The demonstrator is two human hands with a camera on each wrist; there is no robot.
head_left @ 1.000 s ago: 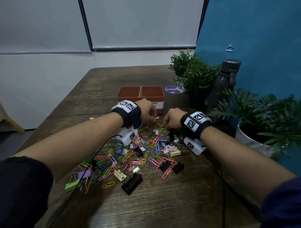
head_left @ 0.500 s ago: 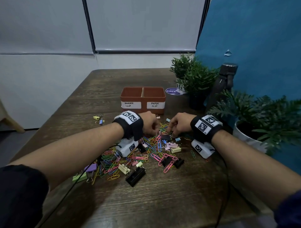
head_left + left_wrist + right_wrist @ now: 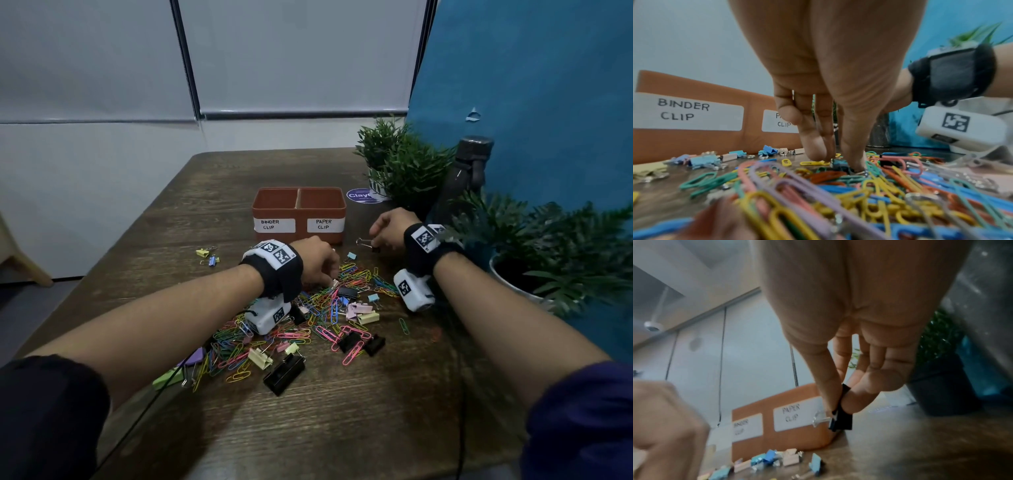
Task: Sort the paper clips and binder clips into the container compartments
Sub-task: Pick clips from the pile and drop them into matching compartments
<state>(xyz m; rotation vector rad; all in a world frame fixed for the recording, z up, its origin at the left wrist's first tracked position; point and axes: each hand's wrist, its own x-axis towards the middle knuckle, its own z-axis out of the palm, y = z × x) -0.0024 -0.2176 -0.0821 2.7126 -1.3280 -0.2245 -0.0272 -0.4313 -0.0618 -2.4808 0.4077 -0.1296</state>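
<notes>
Surface: dark wooden table (image 3: pixel 342 428), grey wall behind, plants (image 3: pixel 407 168) at right of frame.
Container: box (image 3: pixel 298 236) at centre, labels facing the person, "BINDER CLIP" left, "PAPER CLIP" right; presumably so each drop goes to the right side.
Pile: clips (image 3: pixel 308 325) mixed, below the box.
Right hand (image 3: pixel 390 228): thumb and fingers pinch a black binder clip (image 3: pixel 371 247), clear of the table, right of the box.
Left hand (image 3: pixel 317 262): fingertips (image 3: pixel 816 152) down among the clips; grasp cannot be told.
Change: half a second ago both hands were together on the pile; the right is now raised with its clip toward the box.
</notes>
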